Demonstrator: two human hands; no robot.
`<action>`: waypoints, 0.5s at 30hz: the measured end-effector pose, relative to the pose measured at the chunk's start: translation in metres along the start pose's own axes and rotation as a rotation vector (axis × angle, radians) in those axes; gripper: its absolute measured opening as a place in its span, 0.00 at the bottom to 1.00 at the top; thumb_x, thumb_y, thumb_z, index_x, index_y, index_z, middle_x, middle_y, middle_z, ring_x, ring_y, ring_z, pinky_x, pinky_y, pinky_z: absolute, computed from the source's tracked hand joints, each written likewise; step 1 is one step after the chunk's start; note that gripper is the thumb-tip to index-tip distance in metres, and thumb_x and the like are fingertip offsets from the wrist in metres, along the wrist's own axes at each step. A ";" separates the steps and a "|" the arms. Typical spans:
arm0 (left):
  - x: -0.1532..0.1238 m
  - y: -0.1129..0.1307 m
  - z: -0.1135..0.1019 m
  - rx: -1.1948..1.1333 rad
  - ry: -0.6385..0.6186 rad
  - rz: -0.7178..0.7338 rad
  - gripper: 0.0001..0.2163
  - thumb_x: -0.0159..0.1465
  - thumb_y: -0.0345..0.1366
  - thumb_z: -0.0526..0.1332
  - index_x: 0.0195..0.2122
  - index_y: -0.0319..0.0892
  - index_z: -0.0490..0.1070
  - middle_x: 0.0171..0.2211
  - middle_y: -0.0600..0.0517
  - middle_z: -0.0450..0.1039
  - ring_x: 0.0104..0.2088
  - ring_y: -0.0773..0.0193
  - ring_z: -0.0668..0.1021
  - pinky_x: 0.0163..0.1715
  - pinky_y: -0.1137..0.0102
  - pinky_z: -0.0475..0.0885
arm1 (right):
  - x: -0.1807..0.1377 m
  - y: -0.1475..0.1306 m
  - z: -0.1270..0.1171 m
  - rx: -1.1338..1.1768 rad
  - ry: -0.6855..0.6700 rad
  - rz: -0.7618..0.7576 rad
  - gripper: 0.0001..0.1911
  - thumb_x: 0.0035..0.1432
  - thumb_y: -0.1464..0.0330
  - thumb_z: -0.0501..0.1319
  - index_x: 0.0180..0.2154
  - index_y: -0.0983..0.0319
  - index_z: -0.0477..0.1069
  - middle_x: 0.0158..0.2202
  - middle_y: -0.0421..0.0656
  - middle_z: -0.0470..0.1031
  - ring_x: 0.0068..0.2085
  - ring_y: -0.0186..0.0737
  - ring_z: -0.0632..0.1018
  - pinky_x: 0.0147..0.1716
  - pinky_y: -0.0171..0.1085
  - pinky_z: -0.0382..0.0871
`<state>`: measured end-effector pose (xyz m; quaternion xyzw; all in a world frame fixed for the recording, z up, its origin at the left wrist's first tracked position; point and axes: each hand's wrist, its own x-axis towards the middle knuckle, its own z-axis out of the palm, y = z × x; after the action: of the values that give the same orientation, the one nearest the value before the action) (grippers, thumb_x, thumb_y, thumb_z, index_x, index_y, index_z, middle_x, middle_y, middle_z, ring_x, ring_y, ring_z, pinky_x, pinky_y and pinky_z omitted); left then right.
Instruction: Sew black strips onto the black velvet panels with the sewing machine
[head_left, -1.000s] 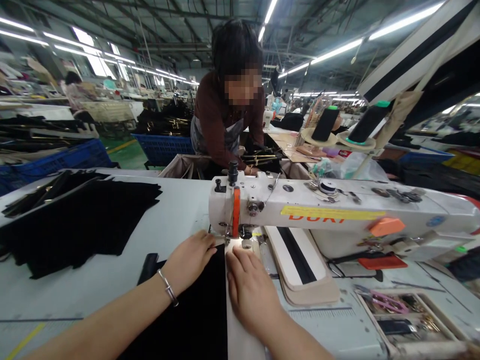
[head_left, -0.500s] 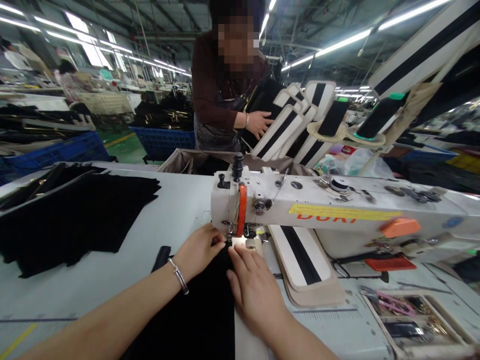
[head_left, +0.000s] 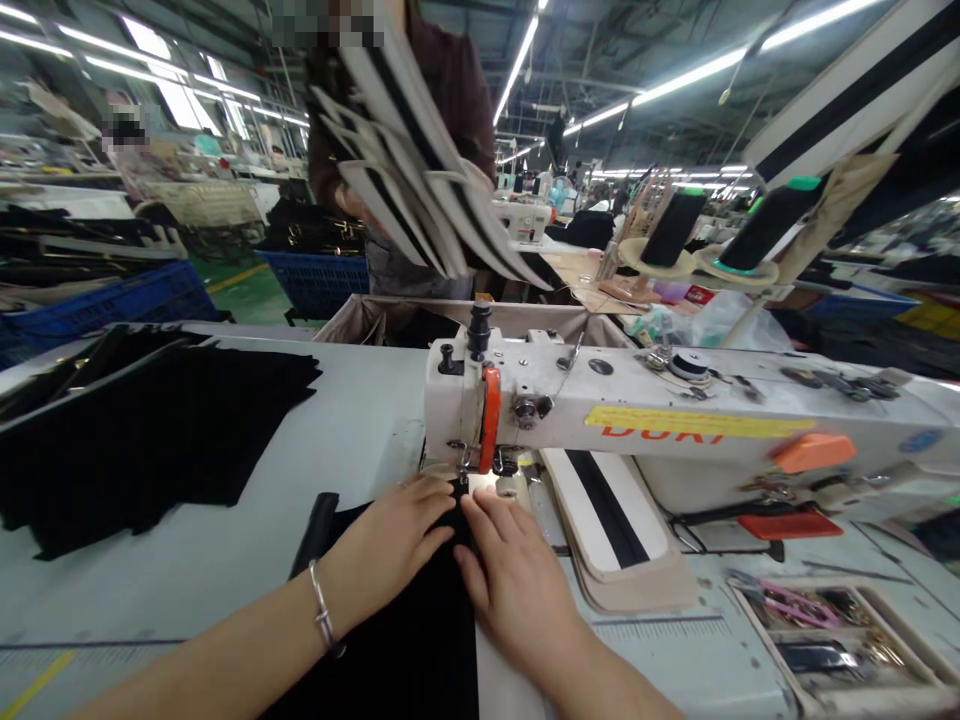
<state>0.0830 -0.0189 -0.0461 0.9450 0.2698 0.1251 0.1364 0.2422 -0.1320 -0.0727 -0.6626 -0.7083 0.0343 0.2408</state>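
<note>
A black fabric piece (head_left: 409,640) lies on the table in front of the white sewing machine (head_left: 675,415), its far edge under the needle area. My left hand (head_left: 390,545) rests flat on the cloth, fingers stretched toward the presser foot. My right hand (head_left: 510,580) lies flat beside it on the cloth's right edge, fingertips close to the needle. Both hands press on the fabric and touch each other near the needle.
A pile of black cloth pieces (head_left: 142,430) lies at the left. Striped cream-and-black panels (head_left: 607,520) sit under the machine arm. A tray with scissors (head_left: 825,630) is at the right. Across the table a person lifts a stack of striped panels (head_left: 420,180). Blue crates (head_left: 322,280) stand behind.
My hands slid slightly back toward me and closer together on the black cloth. The person across the table raised the stack of striped panels higher and to the left.
</note>
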 end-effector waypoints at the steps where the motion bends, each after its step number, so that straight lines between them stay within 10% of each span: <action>1: -0.006 0.001 0.002 0.025 -0.021 0.033 0.14 0.68 0.31 0.58 0.54 0.42 0.71 0.57 0.46 0.72 0.58 0.54 0.72 0.61 0.54 0.66 | 0.000 0.000 0.000 0.006 0.002 0.002 0.26 0.65 0.67 0.58 0.63 0.59 0.60 0.58 0.48 0.69 0.59 0.50 0.68 0.60 0.50 0.65; 15: -0.010 -0.015 0.018 0.082 0.047 0.138 0.17 0.68 0.30 0.56 0.58 0.42 0.68 0.61 0.46 0.69 0.62 0.56 0.70 0.65 0.53 0.63 | 0.002 0.000 0.001 -0.015 0.030 -0.008 0.24 0.66 0.70 0.55 0.62 0.59 0.61 0.57 0.47 0.70 0.58 0.48 0.68 0.59 0.50 0.66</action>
<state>0.0729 -0.0154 -0.0698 0.9629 0.2118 0.1454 0.0822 0.2422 -0.1302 -0.0731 -0.6622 -0.7074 0.0181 0.2466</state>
